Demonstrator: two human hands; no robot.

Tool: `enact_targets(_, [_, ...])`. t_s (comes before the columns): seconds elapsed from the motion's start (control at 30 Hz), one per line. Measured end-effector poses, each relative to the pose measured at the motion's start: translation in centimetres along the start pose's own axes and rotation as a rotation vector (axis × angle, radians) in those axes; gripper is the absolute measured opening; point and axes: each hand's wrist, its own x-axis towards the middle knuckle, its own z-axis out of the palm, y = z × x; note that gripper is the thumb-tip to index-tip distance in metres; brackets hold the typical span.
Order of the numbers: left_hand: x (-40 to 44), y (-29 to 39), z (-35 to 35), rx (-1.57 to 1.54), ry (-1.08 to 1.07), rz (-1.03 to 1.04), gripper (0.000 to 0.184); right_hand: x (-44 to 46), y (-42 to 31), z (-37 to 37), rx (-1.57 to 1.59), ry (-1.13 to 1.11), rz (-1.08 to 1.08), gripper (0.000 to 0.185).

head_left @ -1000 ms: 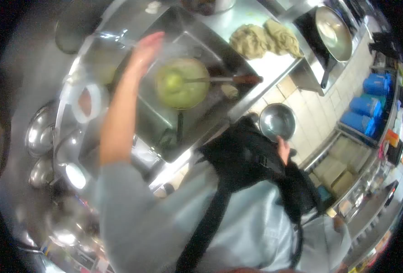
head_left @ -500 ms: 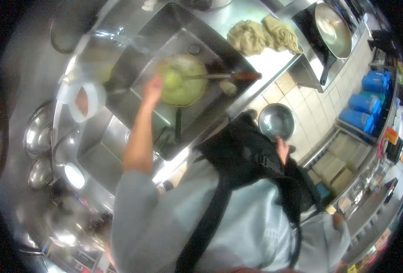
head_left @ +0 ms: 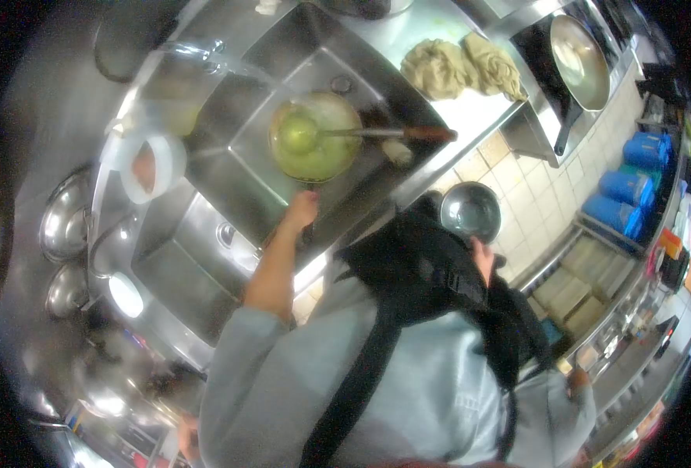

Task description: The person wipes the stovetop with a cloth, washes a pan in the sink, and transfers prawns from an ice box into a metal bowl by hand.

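In the sink (head_left: 228,117) lies a pan (head_left: 338,168) holding greenish liquid. My left hand (head_left: 304,207) is closed around its black handle, which the fingers mostly cover. A ladle (head_left: 361,132) rests across this pan, its greenish bowl inside and its wooden handle reaching over the sink's near side. At my right side, my right hand (head_left: 483,261) grips a small dark frying pan (head_left: 469,210) above the tiled floor. Its handle is partly hidden behind the hand.
A faucet (head_left: 197,53) runs toward the pan. Crumpled cloths (head_left: 458,69) lie on the counter beside the stove, where a larger frying pan (head_left: 579,62) stands. A white container (head_left: 152,168) sits on the sink's far edge. Another person's hand (head_left: 188,437) shows at lower left.
My left hand has moved from the far-left rim of the pan in the sink down to its handle and taken hold of it. My right hand still holds the small frying pan.
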Motion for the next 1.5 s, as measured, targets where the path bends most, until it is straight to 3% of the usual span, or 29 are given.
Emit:
enact_targets(0.1, [0.0,1.0,-0.5,0.045,0.031,0.076,0.030,-0.3,-0.7,0.4,0.021,0.030,-0.037,0.037])
enact_targets(0.2, [-1.1,4.2,-2.7,0.027,0.014,0.037,0.030,-0.6,-1.9,0.3,-0.067,0.004,0.077,0.040])
enact_targets(0.47, [1.0,-0.5,-1.4,-0.027,0.051,0.042,0.027,1.1,1.4,0.0,-0.045,-0.031,-0.055,0.043])
enact_targets(0.93, [-1.5,2.6,-2.0,-0.019,0.002,-0.033,0.029,0.8,0.7,0.4,-0.055,-0.039,-0.101,0.044])
enact_targets(1.13, [-0.6,4.3,-4.6,0.121,-0.007,0.054,0.031,1.9,2.0,-0.3,-0.086,-0.091,-0.031,0.043])
enact_targets(1.2, [2.1,1.4,-5.3,-0.222,0.148,-0.014,0.028,2.2,2.9,-0.5,-0.039,-0.107,-0.014,0.043])
enact_targets(1.27, [2.0,4.9,-9.0,-0.477,0.217,-0.149,0.031,2.3,3.0,-0.4,-0.048,-0.082,-0.060,0.044])
enact_targets(1.33, [2.0,7.4,-12.6,-0.921,0.302,-0.109,0.032,1.8,1.9,0.0,-0.032,-0.076,-0.082,0.045])
enact_targets(1.4, [1.9,10.5,-15.9,-1.092,0.337,0.022,0.032,1.8,1.8,0.0,-0.019,-0.067,-0.101,0.045])
enact_targets(1.5, [2.0,16.8,-19.9,-1.048,0.359,0.032,0.032,2.3,2.2,-0.5,-0.141,-0.090,-0.055,0.044])
